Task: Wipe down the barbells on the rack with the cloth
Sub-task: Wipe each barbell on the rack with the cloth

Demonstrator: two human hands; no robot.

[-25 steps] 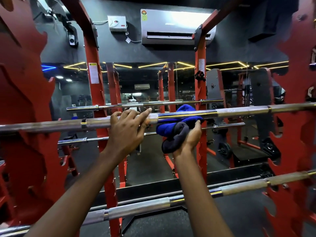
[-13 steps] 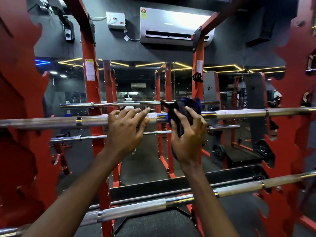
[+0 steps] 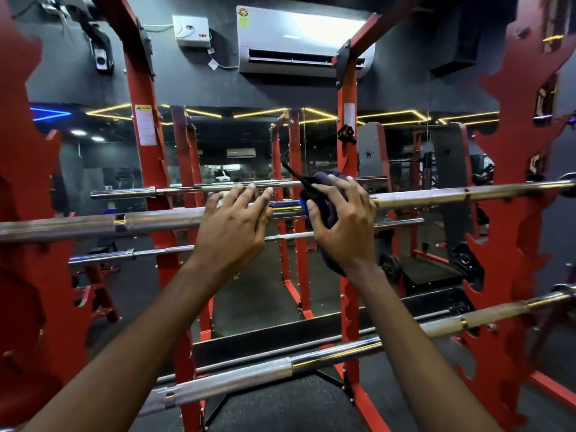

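- My right hand [image 3: 343, 227] is wrapped around the blue cloth [image 3: 324, 210], fingers curled over the top and thumb underneath, so the fabric is clamped around the upper barbell [image 3: 436, 196] near its middle; gripping it that way lets the cloth touch the steel most of the way round as it slides.
- My left hand [image 3: 232, 227] lies on the same barbell just beside the cloth, fingers extended and draped over the shaft, not closed round it. I judge it is there to keep the bar from rolling in its cradles (a loose hold is enough for that).
- The bar rests across the notched side plates of the red rack [image 3: 511, 213], ends beyond both edges of the frame, so most of its length is reachable.
- The lower barbell [image 3: 249, 380] sits in notches near the rack's bottom, untouched by either hand; I would take it later.
- A tail of the cloth hangs below my right wrist, and could snag.
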